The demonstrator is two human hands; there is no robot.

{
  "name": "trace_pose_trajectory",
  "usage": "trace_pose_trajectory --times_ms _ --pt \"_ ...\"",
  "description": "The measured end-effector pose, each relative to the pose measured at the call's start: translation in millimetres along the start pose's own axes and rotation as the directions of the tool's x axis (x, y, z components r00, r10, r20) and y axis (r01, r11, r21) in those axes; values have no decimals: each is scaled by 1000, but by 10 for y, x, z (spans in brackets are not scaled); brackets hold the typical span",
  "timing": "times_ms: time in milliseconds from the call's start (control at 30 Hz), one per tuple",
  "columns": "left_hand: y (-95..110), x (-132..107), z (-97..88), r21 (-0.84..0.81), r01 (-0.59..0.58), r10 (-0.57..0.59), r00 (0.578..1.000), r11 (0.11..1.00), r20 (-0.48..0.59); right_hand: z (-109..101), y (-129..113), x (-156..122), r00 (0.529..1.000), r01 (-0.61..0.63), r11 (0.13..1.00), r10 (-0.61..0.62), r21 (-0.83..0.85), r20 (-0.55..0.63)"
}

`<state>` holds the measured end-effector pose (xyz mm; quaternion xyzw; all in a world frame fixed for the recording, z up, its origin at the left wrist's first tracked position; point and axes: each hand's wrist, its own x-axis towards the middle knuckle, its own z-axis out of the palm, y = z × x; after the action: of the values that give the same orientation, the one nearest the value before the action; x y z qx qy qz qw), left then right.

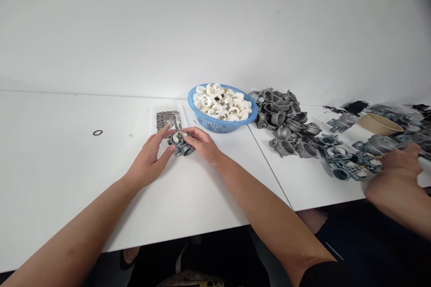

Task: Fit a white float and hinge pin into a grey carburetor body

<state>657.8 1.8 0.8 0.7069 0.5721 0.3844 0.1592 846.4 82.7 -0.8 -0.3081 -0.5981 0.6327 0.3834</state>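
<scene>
A metal carburetor [183,150] lies on the white table between my hands, its open side up, with a white float [175,138] seated in it. My left hand [150,154] grips the carburetor from the left, thumb at the near side and fingers at the far side. From the right, my right hand [206,145] has its fingertips closed at the float and the carburetor's upper edge; any small part pinched there is hidden. Just behind them stands a clear plastic tray [153,114] of thin metal pins [164,118].
A blue basket [218,126] heaped with white floats stands behind my right hand. To its right are piled grey metal bowls [283,119] and several carburetors [340,157]. A co-worker's hand [400,161] reaches in at the right, near a tan round container [380,124]. A black ring [97,132] lies left.
</scene>
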Motion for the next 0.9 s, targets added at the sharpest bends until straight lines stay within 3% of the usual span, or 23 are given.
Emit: trace_pose_trajectory --times_ms 167,333,567,767,900 --pt "-58 51 35 2 24 -24 1000 1000 -20 47 -14 -13 999 -35 995 38 88 -29" --pt "-48 90 24 -44 140 -143 988 989 -56 88 -24 -34 999 -38 993 39 109 -11" --pt "131 84 -22 -165 383 -383 923 909 37 108 -10 -53 988 -150 979 145 140 46" --pt "81 97 -55 -285 443 -420 896 850 142 61 24 -47 983 -153 977 134 152 126" --pt "3 99 -87 -409 481 -420 876 775 236 -1 56 -19 960 -166 965 110 203 258"
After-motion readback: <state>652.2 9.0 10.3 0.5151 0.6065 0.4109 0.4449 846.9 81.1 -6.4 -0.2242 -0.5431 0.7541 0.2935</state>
